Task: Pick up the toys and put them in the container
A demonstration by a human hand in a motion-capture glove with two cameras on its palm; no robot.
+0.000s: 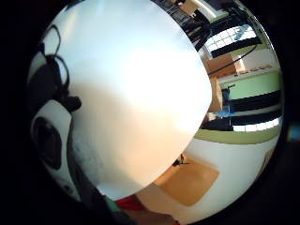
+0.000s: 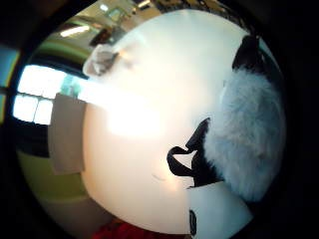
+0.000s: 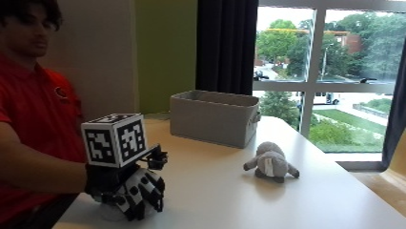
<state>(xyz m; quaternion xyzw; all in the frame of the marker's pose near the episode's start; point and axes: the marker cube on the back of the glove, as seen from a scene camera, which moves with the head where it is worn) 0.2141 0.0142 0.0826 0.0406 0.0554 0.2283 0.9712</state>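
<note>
The person's black-gloved right hand (image 3: pixel 130 191) rests low on the white table (image 3: pixel 222 191) at its near edge, fingers curled downward over something pale and fluffy; the thumb-side palm view shows a white, furry soft toy (image 2: pixel 246 139) close against the palm, and in the outside view only a sliver of pale material shows beneath the glove. The fingers appear to be wrapped around this toy, though whether it has left the tabletop cannot be told. A second toy, a small grey plush animal with a white belly (image 3: pixel 271 162), lies on the table well apart from the hand, near the grey rectangular fabric container (image 3: pixel 212 117), which stands farther back toward the window. Whether the container already holds anything cannot be seen, since its inside is hidden from this angle. As a judgement, the task is at an early stage: one toy is just being grasped, none is visibly stowed, and both the white toy and the grey plush have yet to be carried to the container and dropped in.
</note>
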